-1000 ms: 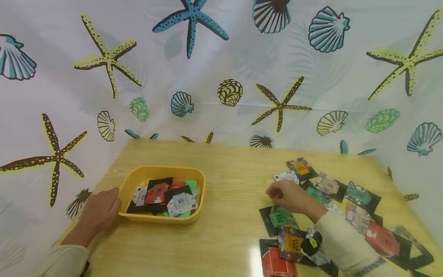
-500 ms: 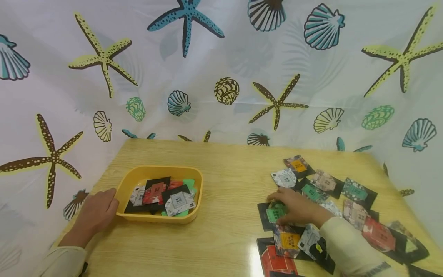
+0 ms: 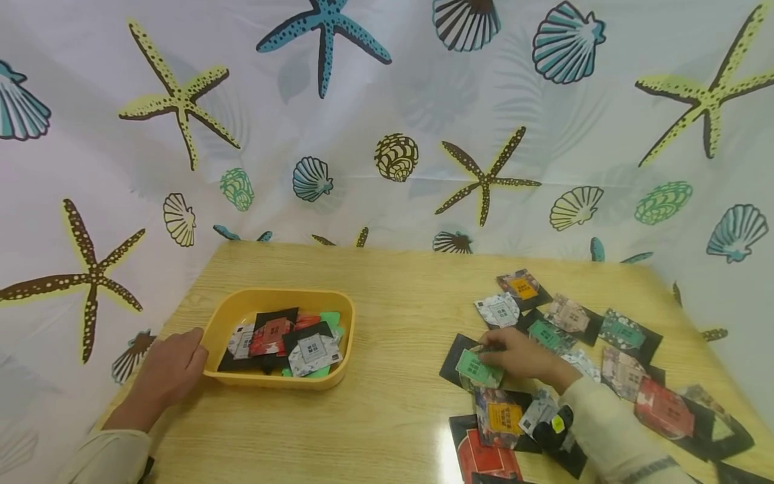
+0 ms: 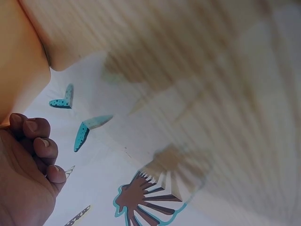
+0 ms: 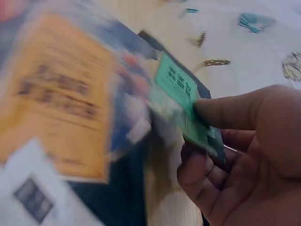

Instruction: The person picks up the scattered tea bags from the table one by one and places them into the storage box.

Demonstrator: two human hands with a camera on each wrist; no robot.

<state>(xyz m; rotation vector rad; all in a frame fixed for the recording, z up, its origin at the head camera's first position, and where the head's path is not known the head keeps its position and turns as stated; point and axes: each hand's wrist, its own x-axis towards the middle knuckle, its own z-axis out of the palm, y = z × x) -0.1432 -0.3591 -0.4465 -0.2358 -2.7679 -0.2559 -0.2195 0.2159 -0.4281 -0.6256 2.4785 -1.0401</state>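
Over on the right of the wood-grain counter (image 3: 393,323), the right hand (image 3: 521,356) has a flat, green-labelled packet (image 3: 474,368) pinched by its edge, bare room to its left. Round-cornered yellow bin (image 3: 278,382) holds overlapping pouches (image 3: 271,336); left hand (image 3: 169,366) is at its rim, can't tell if gripping.

A light yellow-brown, wood-grained tabletop (image 3: 387,423) met a white cloth (image 3: 387,87) at its far edge, the cloth also flanking it left and right. Across the far cloth were printed a blue spotted starfish (image 3: 328,27), a yellow spotted starfish (image 3: 179,101) farther left and a teal-striped scallop shell (image 3: 567,47) farther right.
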